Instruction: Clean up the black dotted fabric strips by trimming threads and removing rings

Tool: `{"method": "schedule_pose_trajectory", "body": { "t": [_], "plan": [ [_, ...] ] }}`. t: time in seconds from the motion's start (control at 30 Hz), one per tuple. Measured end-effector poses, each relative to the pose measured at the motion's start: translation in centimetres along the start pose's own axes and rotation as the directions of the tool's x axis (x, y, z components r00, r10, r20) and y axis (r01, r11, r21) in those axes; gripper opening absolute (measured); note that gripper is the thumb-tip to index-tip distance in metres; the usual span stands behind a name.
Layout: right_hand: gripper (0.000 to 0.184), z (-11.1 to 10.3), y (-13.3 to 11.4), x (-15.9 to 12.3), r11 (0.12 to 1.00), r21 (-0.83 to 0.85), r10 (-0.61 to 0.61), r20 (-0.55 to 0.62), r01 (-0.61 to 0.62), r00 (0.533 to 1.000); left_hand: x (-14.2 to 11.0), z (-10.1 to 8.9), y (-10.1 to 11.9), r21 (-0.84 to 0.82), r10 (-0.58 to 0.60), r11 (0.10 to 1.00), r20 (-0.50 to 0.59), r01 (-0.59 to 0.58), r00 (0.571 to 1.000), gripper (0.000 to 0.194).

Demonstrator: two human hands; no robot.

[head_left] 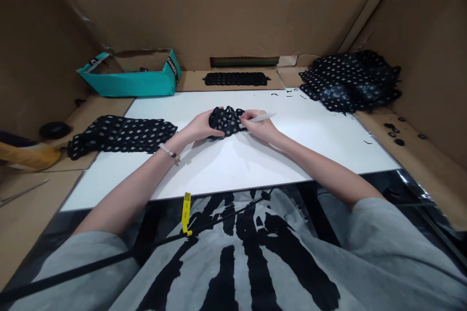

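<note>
A bunched piece of black fabric with white polka dots (pixel 226 121) lies gathered in the middle of a white board (pixel 292 155). My left hand (pixel 202 126) grips its left side, with the fingers over the cloth. My right hand (pixel 258 125) holds a slim white marker (pixel 261 117) like a pen, and its fingertips rest on the cloth's right edge. The marker's tip is hidden by my fingers or the fabric.
A long polka-dot fabric strip (pixel 120 136) lies left of the board, and a larger heap (pixel 350 82) lies at back right. A dark perforated strip (pixel 236 78) and a teal box (pixel 131 80) stand behind it. Small black scraps (pixel 396 131) lie at right.
</note>
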State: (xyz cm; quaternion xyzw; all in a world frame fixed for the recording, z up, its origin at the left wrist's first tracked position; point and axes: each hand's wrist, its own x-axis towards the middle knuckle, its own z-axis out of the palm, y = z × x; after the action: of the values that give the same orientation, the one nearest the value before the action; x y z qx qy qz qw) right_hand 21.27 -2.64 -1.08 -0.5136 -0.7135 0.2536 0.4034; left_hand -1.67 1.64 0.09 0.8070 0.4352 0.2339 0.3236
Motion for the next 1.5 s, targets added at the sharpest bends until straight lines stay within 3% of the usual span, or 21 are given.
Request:
{"method": "schedule_pose_trajectory", "body": {
  "t": [0.13, 0.23, 0.33, 0.5, 0.73, 1.03, 1.2, 1.33, 1.5],
  "plan": [
    [0.018, -0.6, -0.4, 0.2, 0.991, 0.128, 0.051, -0.079, -0.041, 0.996, -0.1, 0.5, -0.1, -0.039, 0.049, 0.998, 0.017, -0.048, 0.999, 0.091],
    [0.018, 0.0, -0.6, 0.0, 0.985, 0.169, 0.021, -0.005, -0.020, 1.000, -0.2, 0.7, 0.1, -0.032, 0.087, 0.996, 0.019, -0.087, 0.996, 0.088],
    [0.019, 0.8, -0.5, -0.3, 0.993, 0.109, -0.046, 0.051, 0.040, 0.998, -0.4, 0.7, 0.3, 0.006, 0.093, 0.996, 0.034, -0.093, 0.995, 0.086],
    [0.019, 1.3, -0.2, -0.4, 0.994, 0.100, -0.055, 0.055, 0.049, 0.997, -0.4, 1.0, 0.4, -0.010, 0.062, 0.998, 0.010, -0.061, 0.998, 0.092],
    [0.020, 1.1, 0.0, 0.0, 0.983, 0.182, 0.006, 0.015, -0.009, 1.000, -0.4, 1.5, 0.6, -0.167, -0.008, 0.986, -0.051, -0.001, 0.999, 0.091],
    [0.022, 1.9, 0.4, -0.2, 0.990, 0.117, -0.079, 0.020, 0.076, 0.997, -0.5, 1.4, 1.3, -0.247, -0.100, 0.966, -0.069, 0.081, 0.993, 0.085],
    [0.022, 2.8, 0.6, -0.3, 0.988, 0.022, -0.152, -0.011, 0.152, 0.988, -0.7, 1.0, 1.9, -0.344, -0.222, 0.913, 0.029, 0.218, 0.975, 0.060],
    [0.018, 3.1, 0.4, -0.4, 0.980, -0.071, -0.183, 0.044, 0.186, 0.982, -0.7, 0.7, 1.9, -0.415, -0.162, 0.889, 0.115, 0.196, 0.980, 0.046],
    [0.020, 2.7, 0.0, -0.3, 0.982, -0.117, -0.143, 0.056, 0.149, 0.988, -0.6, 0.6, 1.6, -0.423, -0.156, 0.883, 0.146, 0.204, 0.977, 0.041]
  ]
}}
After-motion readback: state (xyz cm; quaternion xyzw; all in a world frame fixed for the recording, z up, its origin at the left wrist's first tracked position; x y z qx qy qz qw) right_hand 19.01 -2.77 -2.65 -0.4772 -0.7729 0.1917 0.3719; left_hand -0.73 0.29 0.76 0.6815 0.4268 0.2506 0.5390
